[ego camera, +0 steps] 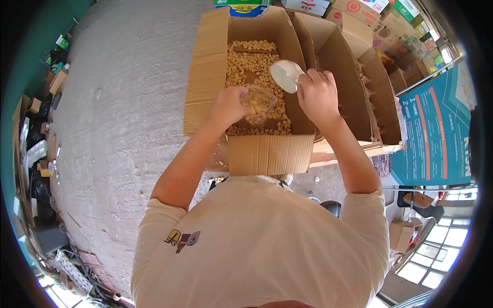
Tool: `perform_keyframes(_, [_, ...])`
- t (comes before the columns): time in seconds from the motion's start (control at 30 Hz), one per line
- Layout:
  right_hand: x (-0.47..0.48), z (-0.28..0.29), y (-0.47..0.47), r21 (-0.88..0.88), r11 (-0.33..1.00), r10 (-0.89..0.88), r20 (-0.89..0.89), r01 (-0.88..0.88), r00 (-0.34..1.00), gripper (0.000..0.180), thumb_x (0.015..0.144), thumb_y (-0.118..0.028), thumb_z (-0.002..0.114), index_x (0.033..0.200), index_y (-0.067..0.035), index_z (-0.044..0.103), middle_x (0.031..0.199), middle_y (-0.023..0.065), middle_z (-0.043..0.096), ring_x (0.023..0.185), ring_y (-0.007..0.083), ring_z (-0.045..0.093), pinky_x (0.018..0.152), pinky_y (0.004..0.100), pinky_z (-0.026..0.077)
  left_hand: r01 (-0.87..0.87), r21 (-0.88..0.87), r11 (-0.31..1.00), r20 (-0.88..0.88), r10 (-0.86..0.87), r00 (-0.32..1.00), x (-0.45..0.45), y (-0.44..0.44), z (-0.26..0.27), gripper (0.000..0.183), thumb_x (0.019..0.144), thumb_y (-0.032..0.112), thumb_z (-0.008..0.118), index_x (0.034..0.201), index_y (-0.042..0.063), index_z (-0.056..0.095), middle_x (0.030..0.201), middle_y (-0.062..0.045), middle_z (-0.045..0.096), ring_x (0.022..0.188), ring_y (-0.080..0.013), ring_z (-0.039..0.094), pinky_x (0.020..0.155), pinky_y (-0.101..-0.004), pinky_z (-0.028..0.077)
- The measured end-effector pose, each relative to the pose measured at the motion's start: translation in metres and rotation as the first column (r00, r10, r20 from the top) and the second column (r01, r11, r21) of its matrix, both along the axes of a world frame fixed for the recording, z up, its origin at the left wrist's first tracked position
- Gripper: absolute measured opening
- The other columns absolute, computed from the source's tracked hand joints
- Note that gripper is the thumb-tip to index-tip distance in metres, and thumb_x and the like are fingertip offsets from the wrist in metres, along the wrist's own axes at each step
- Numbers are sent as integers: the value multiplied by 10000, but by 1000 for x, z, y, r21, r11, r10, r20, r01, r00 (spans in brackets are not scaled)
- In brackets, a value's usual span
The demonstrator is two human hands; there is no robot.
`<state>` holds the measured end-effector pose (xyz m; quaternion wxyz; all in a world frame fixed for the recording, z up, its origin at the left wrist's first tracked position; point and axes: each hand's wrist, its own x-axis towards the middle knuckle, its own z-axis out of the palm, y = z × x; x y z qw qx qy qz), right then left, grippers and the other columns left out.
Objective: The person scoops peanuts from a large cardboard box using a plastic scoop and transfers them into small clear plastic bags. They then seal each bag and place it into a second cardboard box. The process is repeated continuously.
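My left hand (232, 104) grips the rim of a clear plastic bag (259, 101), whose mouth gapes and which has pale puffed pieces like popcorn inside. In my right hand (317, 94) is the handle of a whitish scoop (285, 75), tilted and held to the upper right of the bag. Both are above a cardboard box (269, 154) with its flaps folded out. Loose popcorn-like pieces (252, 63) lie across the box's bottom, with bare cardboard showing between them. Whether the scoop holds anything cannot be told.
Another deep cardboard box (335, 84) stands close on the right, with filled clear bags (366, 82) beyond its wall. Stacked cartons (385, 30) rise at the top right. A teal printed banner (435, 131) is at the right. Concrete floor (119, 96) spreads on the left.
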<state>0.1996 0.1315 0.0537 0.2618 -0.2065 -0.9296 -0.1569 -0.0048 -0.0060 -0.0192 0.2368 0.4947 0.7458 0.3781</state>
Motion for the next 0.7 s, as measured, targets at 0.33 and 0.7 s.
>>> perform_keyframes(0.33, [2,-68,-9,-300,885,34,803,355,595,247,809,-134,655,1049,-86,683,936,108,697,953,270,684,927,444,420,76,51,996,13,-76,997,-3,-5,5,368,745,22,701,1103,-57,672,1076,-247,689,992,-353,679,878,-383,536])
perform_keyframes(0.7, [-8,-53,-18,-596,759,300,-37,-262,953,187,782,-39,716,951,-50,636,921,102,636,897,345,633,825,439,497,69,69,995,-103,-61,993,-2,-6,9,325,779,25,693,1101,-21,697,1004,-166,726,771,-201,689,700,-328,544])
